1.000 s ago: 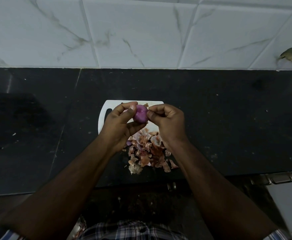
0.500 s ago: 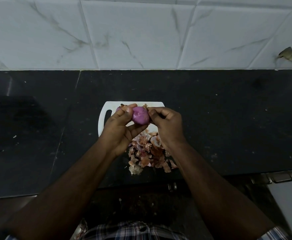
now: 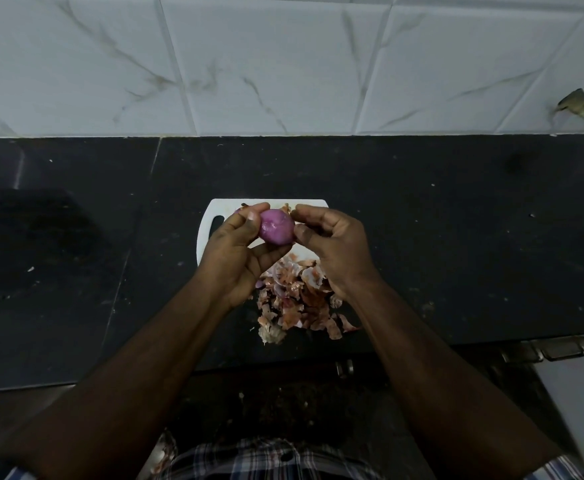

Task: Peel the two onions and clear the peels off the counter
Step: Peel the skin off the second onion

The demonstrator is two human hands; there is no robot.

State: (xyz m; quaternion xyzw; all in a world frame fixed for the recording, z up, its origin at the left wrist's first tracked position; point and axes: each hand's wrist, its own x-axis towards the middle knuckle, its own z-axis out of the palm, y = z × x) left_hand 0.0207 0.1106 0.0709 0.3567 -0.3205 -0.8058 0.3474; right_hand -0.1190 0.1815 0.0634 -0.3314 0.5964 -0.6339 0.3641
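Peeled purple onion held above the white board, pinched in the left hand between thumb and fingers. Right hand at its right side, fingertips touching it, loosely curled. Peels heaped on board and black counter beneath the wrists.

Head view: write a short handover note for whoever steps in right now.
Left hand: holds the round purple peeled onion above the white plastic cutting board.
Right hand: fingertips at the onion's right side, thumb touching it.
Pile of papery orange-brown onion peels: on the black stone counter at the board's near edge.
Done: this onion looks almost bare. A second purple piece peeks from behind the left fingers; its state is unclear.
Left: finish peeling, then clear the peels.
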